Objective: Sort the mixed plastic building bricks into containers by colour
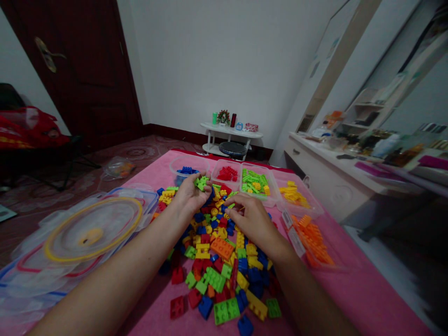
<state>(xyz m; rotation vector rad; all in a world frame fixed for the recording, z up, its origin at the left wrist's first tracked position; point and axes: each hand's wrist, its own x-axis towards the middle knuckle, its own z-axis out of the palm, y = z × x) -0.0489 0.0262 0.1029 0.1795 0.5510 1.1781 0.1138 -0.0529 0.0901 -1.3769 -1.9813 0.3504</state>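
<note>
A heap of mixed coloured plastic bricks lies on a pink cloth in front of me. My left hand is raised over the far end of the heap, palm up, fingers curled round several green bricks. My right hand rests palm down on the heap to the right, fingertips pinched low among the bricks; what they grip is too small to name.
Clear tubs stand in a row beyond the heap: blue bricks, red, green, yellow, orange. Stacked clear lids lie at left. A white dresser is at right, a low white table by the far wall.
</note>
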